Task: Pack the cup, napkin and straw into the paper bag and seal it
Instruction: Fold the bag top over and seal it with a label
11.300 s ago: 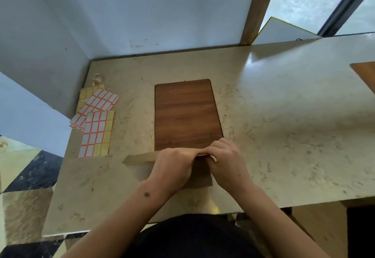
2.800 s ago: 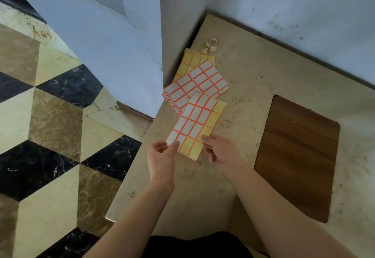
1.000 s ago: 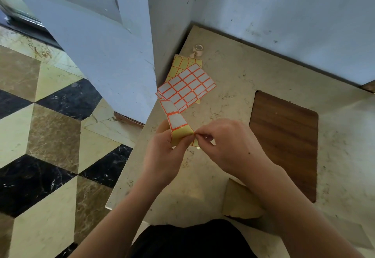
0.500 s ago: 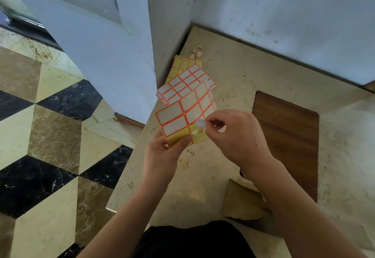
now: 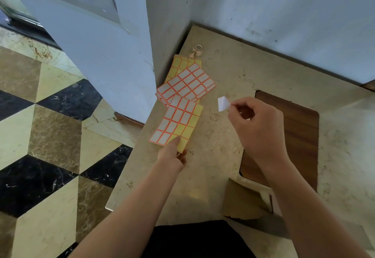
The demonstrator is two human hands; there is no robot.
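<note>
Beige marble counter [image 5: 253, 75] meets a pale blue wall at 12 o'clock; a checkered floor lies at 9 o'clock. Count: one brown paper bag [image 5: 241, 203], one wooden board [image 5: 300, 136], one small tape roll [image 5: 197, 49], one loose label sheet [image 5: 178, 123], one stack of label sheets [image 5: 188, 83] whose number cannot be told, and one peeled white label [image 5: 223, 103]. The left hand [image 5: 172, 156] pinches the near edge of the loose sheet with thumb on top; the sheet's long axis runs from 7 toward 1 o'clock, its far end overlapping the stack. The right hand [image 5: 257, 127] has its fingers curled and pinches the label at one corner; the label is raised clear of the counter, pointing toward 10 o'clock. Compared with half a second earlier, the label is now fully detached from the sheet, the right hand has moved toward 3 o'clock, and the sheet lies flatter and lower. The bag is at 5 o'clock, at the counter's near edge, beneath the right forearm, partly hidden; its long axis cannot be told. The board lies just beyond the bag.
</note>
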